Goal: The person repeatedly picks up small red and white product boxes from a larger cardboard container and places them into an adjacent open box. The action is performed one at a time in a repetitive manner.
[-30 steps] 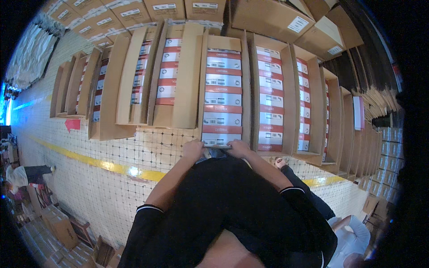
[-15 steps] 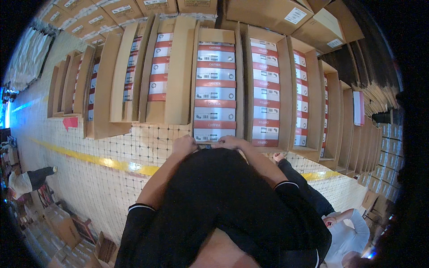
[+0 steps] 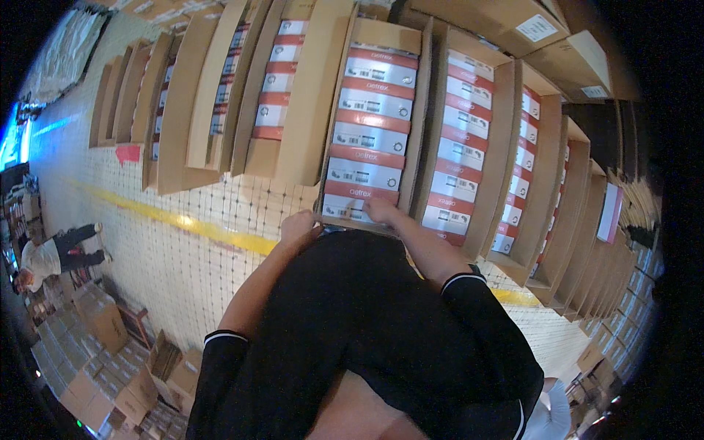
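A long open cardboard carton [image 3: 387, 34] stands in front of me, filled with a row of white and red shoe boxes [image 3: 367, 137]. My left hand [image 3: 299, 229] is closed on the carton's near left corner. Inside the near end, my right hand [image 3: 382, 212] touches the nearest shoe box [image 3: 342, 207]. Its fingers look slightly bent and apart, with nothing lifted in them. The undersides of both hands are hidden.
More open cartons of shoe boxes stand side by side to the left [image 3: 279, 81] and right [image 3: 460, 139]. Stacked closed cartons [image 3: 532, 29] are behind. A yellow line [image 3: 176, 218] crosses the tiled floor. One person [image 3: 59, 257] is far left; a light sleeve [image 3: 551, 414] shows lower right.
My right hand has moved from the carton's near edge onto the nearest shoe box. My left hand remains at the near left corner. The view has turned, tilting the rows.
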Available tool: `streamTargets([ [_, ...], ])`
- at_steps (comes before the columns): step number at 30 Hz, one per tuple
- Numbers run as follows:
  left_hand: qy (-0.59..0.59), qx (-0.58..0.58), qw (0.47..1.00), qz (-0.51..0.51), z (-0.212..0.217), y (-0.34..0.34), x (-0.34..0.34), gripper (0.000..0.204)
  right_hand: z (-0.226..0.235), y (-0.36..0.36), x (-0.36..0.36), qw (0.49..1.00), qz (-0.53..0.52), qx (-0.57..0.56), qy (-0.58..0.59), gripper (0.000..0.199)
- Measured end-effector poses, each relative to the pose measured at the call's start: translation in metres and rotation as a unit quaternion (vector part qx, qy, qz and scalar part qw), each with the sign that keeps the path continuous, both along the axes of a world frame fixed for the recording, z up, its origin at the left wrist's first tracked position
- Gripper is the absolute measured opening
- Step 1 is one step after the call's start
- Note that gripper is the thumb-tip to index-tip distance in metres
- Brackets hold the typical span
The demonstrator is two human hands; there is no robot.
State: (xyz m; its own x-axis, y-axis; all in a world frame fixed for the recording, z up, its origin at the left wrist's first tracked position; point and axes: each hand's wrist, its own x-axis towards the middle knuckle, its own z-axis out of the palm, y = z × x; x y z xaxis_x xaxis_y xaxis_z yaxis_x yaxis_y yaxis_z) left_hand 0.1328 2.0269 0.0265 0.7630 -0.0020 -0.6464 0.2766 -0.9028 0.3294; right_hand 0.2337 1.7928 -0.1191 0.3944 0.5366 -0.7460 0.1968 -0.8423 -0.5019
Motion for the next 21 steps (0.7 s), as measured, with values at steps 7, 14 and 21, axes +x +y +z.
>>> streamTargets([
  [7,-0.062,-0.017,0.996,0.058,-0.009,-0.007,-0.011,0.014,-0.018,0.016,0.066,0.973,0.228,0.037,-0.007,0.034],
  [14,-0.097,-0.003,0.983,0.155,-0.007,-0.023,-0.020,0.016,-0.030,0.027,0.150,0.927,-0.109,-0.057,0.355,0.030],
  [21,-0.126,0.026,0.966,0.226,-0.013,-0.039,-0.024,0.017,-0.031,0.038,0.243,0.925,-0.109,0.040,0.363,0.032],
])
